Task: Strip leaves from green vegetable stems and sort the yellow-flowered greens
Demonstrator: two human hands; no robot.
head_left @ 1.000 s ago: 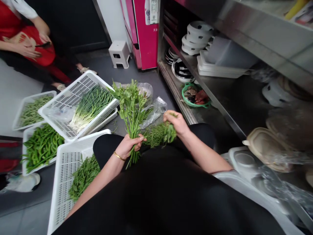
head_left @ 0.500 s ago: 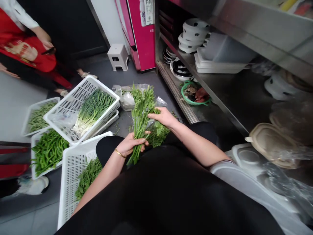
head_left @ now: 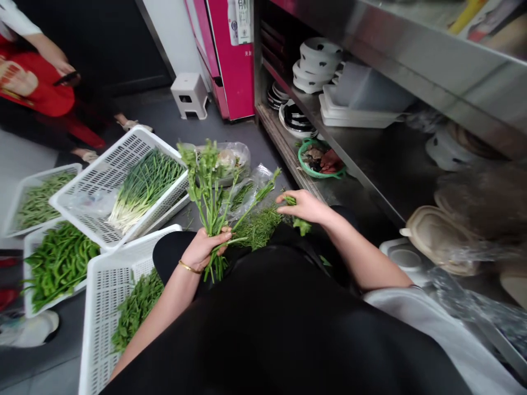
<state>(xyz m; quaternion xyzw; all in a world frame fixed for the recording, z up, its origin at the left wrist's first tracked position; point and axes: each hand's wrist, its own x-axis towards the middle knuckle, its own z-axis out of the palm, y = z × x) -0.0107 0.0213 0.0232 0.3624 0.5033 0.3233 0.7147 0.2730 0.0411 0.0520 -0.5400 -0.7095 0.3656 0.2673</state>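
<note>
My left hand (head_left: 207, 248) is closed round the lower stems of a bunch of leafy greens (head_left: 211, 197), whose tops point away from me. One stalk leans out of the bunch to the right. My right hand (head_left: 305, 207) is apart from the bunch, its fingers curled round a few short green stalks (head_left: 290, 201); a leafy piece hangs below it. Between the hands, lower down, lies a pile of thin green sprigs (head_left: 257, 227), beside a clear plastic bag (head_left: 251, 186).
White baskets at left hold scallions (head_left: 146, 184), green peppers (head_left: 61, 258), green beans (head_left: 45, 200) and leafy greens (head_left: 138, 307). A stool (head_left: 190, 96) stands ahead. Metal shelving (head_left: 362, 159) runs along the right, with a green colander (head_left: 319, 159) low down. Another person (head_left: 49, 71) stands at far left.
My right hand has drawn away from the bunch to the right with short stalks in it. The bunch, in my left hand, has shifted left and spread apart. The view has turned slightly.
</note>
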